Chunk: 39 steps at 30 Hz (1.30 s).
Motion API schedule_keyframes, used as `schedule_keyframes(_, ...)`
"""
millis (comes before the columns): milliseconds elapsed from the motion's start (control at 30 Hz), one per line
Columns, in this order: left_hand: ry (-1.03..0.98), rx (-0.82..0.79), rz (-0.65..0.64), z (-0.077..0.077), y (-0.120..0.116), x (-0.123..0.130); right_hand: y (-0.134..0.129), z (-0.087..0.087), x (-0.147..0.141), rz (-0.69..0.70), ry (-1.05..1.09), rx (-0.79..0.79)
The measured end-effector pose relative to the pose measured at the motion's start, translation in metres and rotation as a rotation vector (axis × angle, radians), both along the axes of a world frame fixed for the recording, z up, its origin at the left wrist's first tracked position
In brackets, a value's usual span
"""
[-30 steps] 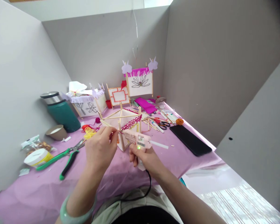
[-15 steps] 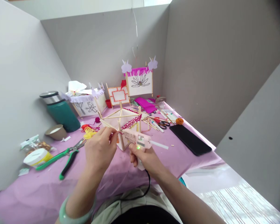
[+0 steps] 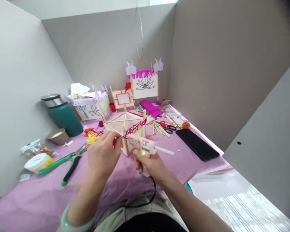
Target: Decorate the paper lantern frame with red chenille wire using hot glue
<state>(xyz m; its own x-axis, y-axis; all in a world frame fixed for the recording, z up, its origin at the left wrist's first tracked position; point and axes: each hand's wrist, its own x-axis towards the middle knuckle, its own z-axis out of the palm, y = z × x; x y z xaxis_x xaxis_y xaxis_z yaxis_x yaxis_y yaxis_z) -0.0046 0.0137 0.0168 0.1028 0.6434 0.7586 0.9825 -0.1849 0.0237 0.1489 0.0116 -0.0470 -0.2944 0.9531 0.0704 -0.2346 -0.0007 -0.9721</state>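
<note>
A wooden-stick frame (image 3: 125, 120) with pale panels stands upright on the table, magenta looped yarn (image 3: 136, 126) along its right front side. My left hand (image 3: 105, 153) pinches a dark red yarn (image 3: 123, 137) by the frame's front corner post. Wrapped round the handle of a pale pink glue gun (image 3: 141, 144), my right hand (image 3: 148, 162) keeps its nozzle close to that same post. A green light glows on the gun, and a white glue stick (image 3: 164, 150) sticks out of its rear. The nozzle tip is too small to make out against the frame.
Green-handled pliers (image 3: 70, 159), a bowl (image 3: 58, 137) and a teal bottle (image 3: 65, 117) lie or stand at left. A black phone (image 3: 197, 144), scissors (image 3: 169, 129) and loose sticks lie at right. Decorated panels (image 3: 145, 85) stand behind. A black cord hangs from the gun.
The glue stick at the gun's rear has shifted very slightly toward the gun. Both hands keep almost the same position and hold.
</note>
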Motion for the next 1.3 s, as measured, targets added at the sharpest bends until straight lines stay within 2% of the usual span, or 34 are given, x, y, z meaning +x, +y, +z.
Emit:
schedule_keyframes(333,0.002,-0.004,0.007,0.001,0.000,0.001,-0.001,0.003,0.000,-0.001,-0.011,-0.004)
schedule_keyframes(533,0.011,-0.005,-0.004,0.009,0.000,0.005,-0.003,0.001,0.010,-0.045,0.013,-0.053)
schedule_keyframes(633,0.036,0.005,0.001,0.011,0.002,0.006,-0.006,0.002,0.012,-0.017,0.025,-0.061)
schedule_keyframes(867,0.064,0.051,0.015,0.011,0.003,0.005,0.000,-0.010,0.001,0.015,0.043,-0.029)
schedule_keyframes(1100,0.138,0.055,-0.013,0.023,0.004,0.009,0.001,-0.012,-0.006,-0.003,0.044,-0.034)
schedule_keyframes(1300,0.287,0.062,-0.002,0.034,0.008,0.007,0.001,-0.013,-0.010,-0.013,0.000,0.019)
